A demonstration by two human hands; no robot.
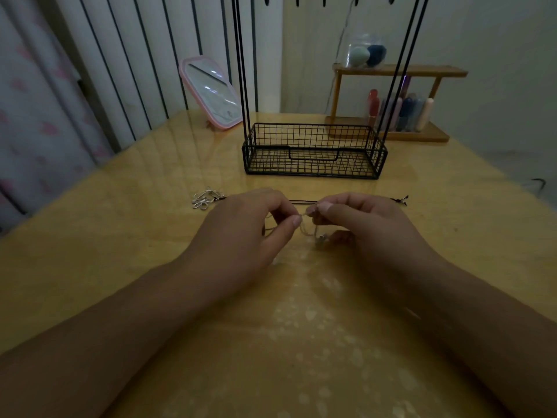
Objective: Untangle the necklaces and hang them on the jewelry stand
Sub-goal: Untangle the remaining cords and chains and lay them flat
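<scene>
I am pinching the thin chain (304, 229) between my left hand (256, 227) and right hand (358, 224), low over the table (120, 236), working the tangle; next I judge it needs gentle pulling apart before reaching the jewelry stand (313, 152)

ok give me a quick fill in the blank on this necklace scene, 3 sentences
1. Both hands pinch a thin ____ between them: left hand, right hand.
2. The jewelry stand has a black wire ____ as its base.
3. The mirror left of the stand has a ____ frame.

Missing words: chain; basket; pink
</scene>
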